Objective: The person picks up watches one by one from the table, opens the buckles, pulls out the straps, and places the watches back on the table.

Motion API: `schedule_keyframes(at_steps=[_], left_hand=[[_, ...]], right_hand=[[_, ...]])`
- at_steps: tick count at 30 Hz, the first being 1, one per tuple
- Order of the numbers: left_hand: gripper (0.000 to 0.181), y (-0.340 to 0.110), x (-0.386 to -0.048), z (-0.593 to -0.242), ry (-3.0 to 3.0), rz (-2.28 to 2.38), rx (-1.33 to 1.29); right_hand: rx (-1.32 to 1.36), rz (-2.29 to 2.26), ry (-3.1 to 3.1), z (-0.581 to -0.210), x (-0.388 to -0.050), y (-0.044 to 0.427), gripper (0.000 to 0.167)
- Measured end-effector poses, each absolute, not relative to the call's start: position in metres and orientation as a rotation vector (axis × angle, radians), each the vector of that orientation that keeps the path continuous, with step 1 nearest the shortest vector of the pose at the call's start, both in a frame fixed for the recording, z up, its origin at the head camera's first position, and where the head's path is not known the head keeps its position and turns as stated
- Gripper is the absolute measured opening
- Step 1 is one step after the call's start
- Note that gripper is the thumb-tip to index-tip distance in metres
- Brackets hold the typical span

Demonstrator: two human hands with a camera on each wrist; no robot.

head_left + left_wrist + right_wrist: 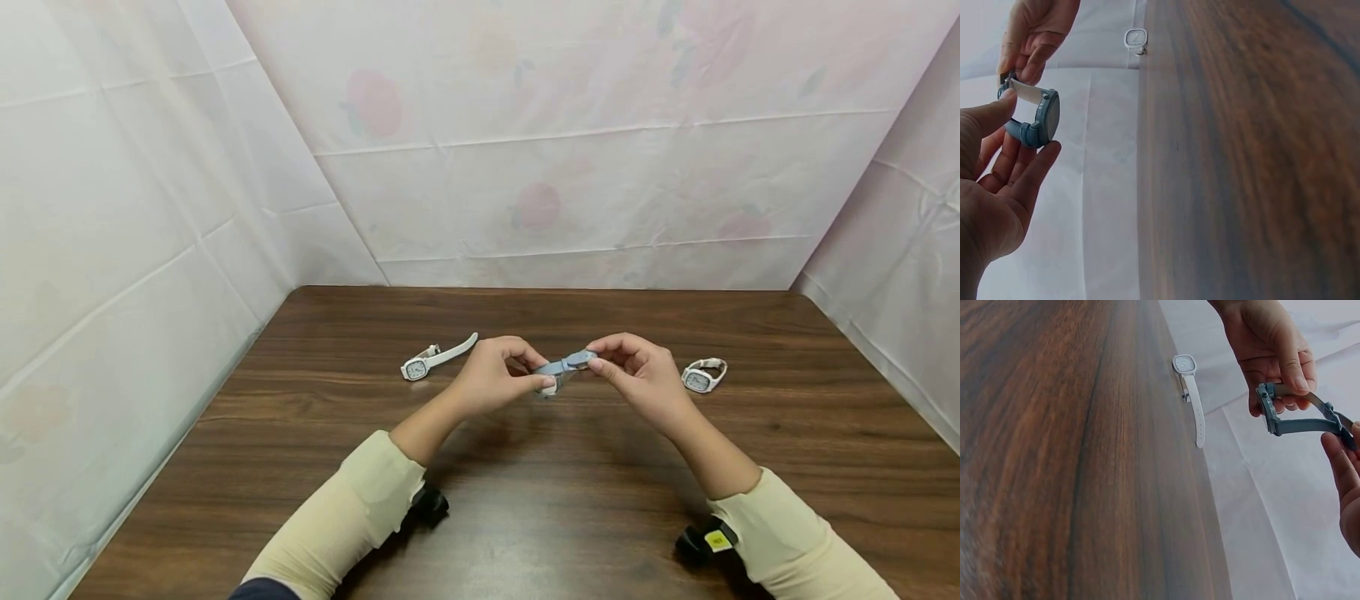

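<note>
A light blue wristwatch (562, 365) is held above the table between both hands, its strap bent into a loop. My left hand (491, 375) pinches the strap close to the case, thumb on the inner side. In the left wrist view the round-edged watch case (1052, 117) faces right, beside the left fingertips. With thumb and fingers, my right hand (645, 379) grips the buckle end of the strap. The right wrist view shows the two strap parts (1307, 426) meeting near the right fingertips; whether the buckle is fastened I cannot tell.
On the wooden table (510, 525), a white watch (416, 369) lies left of the hands with one strap stretched out. Another white watch (698, 381), its strap looped, lies to the right. Pale cloth (540, 150) hangs behind the table and at both sides.
</note>
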State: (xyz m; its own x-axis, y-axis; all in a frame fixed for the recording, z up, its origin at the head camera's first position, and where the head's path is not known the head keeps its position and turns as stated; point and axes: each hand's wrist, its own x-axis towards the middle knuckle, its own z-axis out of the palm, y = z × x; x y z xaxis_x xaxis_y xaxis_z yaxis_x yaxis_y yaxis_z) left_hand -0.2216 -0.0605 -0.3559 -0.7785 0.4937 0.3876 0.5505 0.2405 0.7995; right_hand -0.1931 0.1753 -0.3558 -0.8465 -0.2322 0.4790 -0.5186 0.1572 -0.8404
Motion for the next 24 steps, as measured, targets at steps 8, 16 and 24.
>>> schedule_keyframes(at_steps=[8,16,24], left_hand=[[0.014,-0.0609,-0.2209,-0.3573,-2.433,-1.611,-1.018],[0.014,-0.0610,-0.2204,-0.3591,-2.433,-1.630,-1.022],[0.014,-0.0637,-0.2202,-0.3578,-2.520,-1.645,-0.980]], right_hand=[[0.680,1.811,-2.171,-0.3562,-0.1928,0.1748,0.013],[0.739,1.773,-2.154,-0.3580,-0.1928,0.1734,0.013],[0.835,1.717,-2.094,-0.3561,-0.1935,0.1728,0.025]])
